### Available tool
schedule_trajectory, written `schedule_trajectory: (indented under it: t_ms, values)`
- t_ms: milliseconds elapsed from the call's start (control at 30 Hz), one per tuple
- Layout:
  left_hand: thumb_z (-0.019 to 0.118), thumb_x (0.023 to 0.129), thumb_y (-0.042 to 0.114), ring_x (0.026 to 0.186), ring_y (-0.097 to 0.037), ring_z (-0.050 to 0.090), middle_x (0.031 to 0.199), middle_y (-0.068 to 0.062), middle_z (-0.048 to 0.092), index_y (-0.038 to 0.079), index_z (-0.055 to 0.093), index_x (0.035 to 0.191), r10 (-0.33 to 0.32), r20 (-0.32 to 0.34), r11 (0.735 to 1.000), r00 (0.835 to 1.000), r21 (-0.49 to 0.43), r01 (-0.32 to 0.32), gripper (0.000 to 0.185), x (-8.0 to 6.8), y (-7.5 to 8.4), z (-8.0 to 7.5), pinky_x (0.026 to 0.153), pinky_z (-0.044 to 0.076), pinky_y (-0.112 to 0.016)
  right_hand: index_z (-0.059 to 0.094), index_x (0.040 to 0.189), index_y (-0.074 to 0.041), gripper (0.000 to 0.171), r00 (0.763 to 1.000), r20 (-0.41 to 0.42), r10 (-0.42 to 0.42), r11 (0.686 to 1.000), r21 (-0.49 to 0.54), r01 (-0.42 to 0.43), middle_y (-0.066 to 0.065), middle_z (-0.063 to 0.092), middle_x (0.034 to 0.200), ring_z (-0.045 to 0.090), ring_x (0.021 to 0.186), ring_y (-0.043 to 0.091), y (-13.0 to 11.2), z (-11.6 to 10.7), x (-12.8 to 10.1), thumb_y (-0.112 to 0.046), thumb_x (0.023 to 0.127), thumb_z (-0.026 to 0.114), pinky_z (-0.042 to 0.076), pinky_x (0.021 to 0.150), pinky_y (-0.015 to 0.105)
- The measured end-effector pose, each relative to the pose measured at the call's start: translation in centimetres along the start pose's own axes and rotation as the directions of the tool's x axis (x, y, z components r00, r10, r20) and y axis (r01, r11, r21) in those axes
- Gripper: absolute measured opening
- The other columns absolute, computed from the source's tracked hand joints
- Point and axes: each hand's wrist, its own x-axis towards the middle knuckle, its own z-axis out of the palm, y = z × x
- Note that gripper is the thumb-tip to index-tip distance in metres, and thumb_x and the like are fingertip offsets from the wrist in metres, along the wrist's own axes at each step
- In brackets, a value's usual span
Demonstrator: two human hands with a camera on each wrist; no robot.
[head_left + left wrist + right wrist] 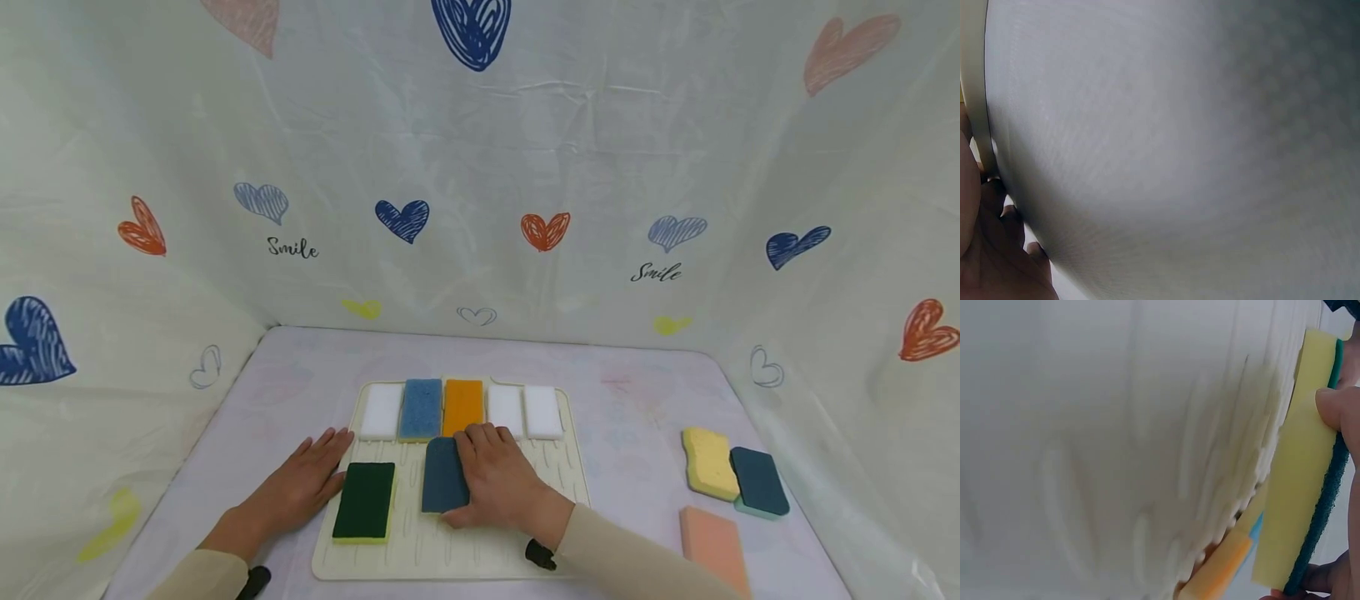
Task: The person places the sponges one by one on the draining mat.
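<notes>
My right hand grips a sponge with a dark blue-grey top, low over the cream ridged mat. In the right wrist view the yellow foam side of this sponge shows, with the thumb pressed at one end and fingers at the other. Flat on the table at the mat's left edge rests my left hand, fingers spread and holding nothing. Between the hands a dark green-topped yellow sponge lies on the mat. Only part of the left hand shows in the left wrist view.
Along the mat's back edge lie a white sponge, a blue one, an orange one and two more white ones. A yellow wavy sponge, a dark teal-topped one and a peach one lie at right.
</notes>
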Motion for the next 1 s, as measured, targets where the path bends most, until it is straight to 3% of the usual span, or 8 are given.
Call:
schedule_trajectory:
  t_ms: [200,400,1000]
  values:
    - [0.063,0.106,0.025,0.153,-0.044,0.04,0.163,-0.02,0.046,-0.001,0.041,0.16,0.007,-0.01,1.0,1.0,-0.005,-0.007,0.063,0.0,-0.3,0.2,0.122,0.032,-0.066,0.055,0.139,-0.006,0.108,1.0,0.006,-0.028,1.0,0.012,0.028,0.006,0.058,0.119,0.053,0.102,0.02,-2.0,0.1,0.5,-0.091,0.074,0.064,0.044,0.087,0.035]
    - [0.063,0.106,0.025,0.153,-0.044,0.04,0.163,-0.02,0.046,-0.001,0.042,0.16,0.013,-0.011,1.0,1.0,-0.014,-0.013,0.063,-0.1,-0.2,0.1,0.121,0.032,-0.066,0.056,0.14,-0.007,0.106,0.998,0.05,-0.038,0.999,0.039,0.036,0.006,0.057,0.12,0.053,0.106,0.019,-3.2,0.6,0.7,-0.092,0.077,0.061,0.044,0.089,0.035]
    - [0.062,0.107,0.026,0.153,-0.045,0.04,0.163,-0.02,0.046,0.0,0.042,0.16,0.018,-0.008,1.0,1.0,-0.023,-0.018,0.062,-0.1,-0.2,0.0,0.121,0.033,-0.066,0.055,0.142,-0.009,0.105,0.993,0.117,-0.026,0.998,0.063,0.019,0.005,0.058,0.123,0.054,0.107,0.019,-4.0,0.7,0.7,-0.094,0.08,0.056,0.043,0.088,0.035]
